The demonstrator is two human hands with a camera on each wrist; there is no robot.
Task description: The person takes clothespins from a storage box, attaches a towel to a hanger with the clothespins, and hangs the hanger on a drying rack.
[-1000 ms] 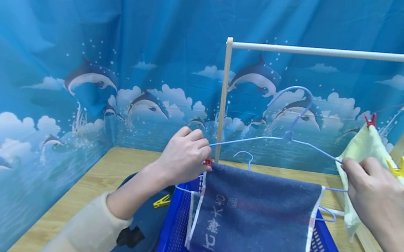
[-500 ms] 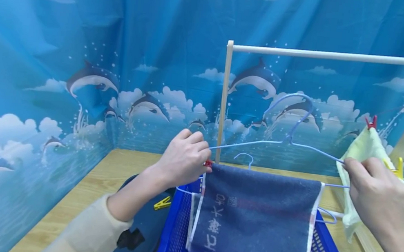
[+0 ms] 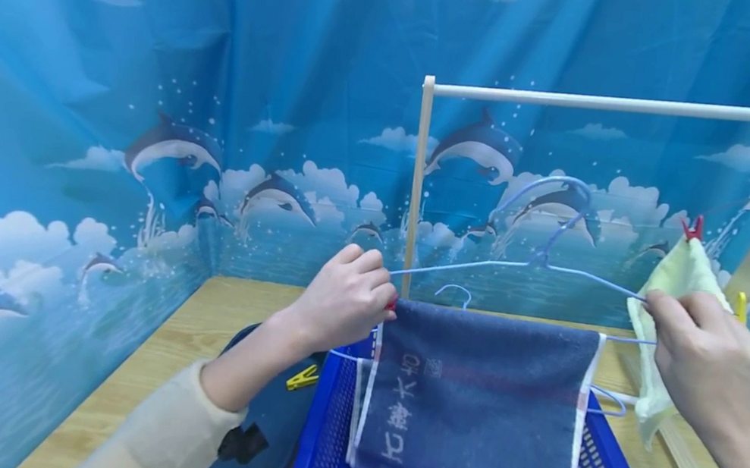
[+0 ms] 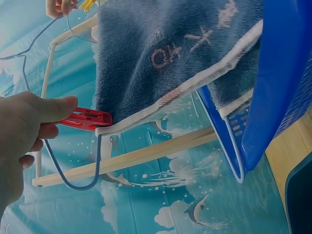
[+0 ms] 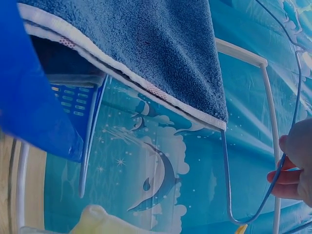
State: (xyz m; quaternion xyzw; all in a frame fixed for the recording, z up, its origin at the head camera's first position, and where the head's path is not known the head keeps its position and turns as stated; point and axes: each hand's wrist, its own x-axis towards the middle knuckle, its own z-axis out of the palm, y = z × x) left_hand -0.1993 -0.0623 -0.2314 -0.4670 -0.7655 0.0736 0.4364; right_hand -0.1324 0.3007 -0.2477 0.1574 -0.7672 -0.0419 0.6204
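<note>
A folded dark blue towel (image 3: 473,412) with white edging hangs over the lower bar of a light blue wire hanger (image 3: 509,264). At the towel's upper left corner, my left hand (image 3: 344,295) pinches a red clothespin (image 4: 87,118) between thumb and fingers. In the left wrist view the clothespin's tip lies over the towel corner, at the hanger's bar. My right hand (image 3: 715,354) grips the wire at the hanger's right shoulder, with fingers curled round it in the right wrist view. The towel's upper right corner shows no clothespin.
Below the towel stands a blue basket (image 3: 315,441) with another hanger (image 3: 467,297) sticking up. A yellow clothespin (image 3: 302,377) lies in a dark tray (image 3: 274,414) at left. Behind stands a rack (image 3: 622,104); at right hangs a pale yellow cloth (image 3: 674,288).
The hanger's hook has tipped slightly lower and to the right, and its lower bar has risen a little at the right. Both hands keep their holds, with the right hand drifting slightly right.
</note>
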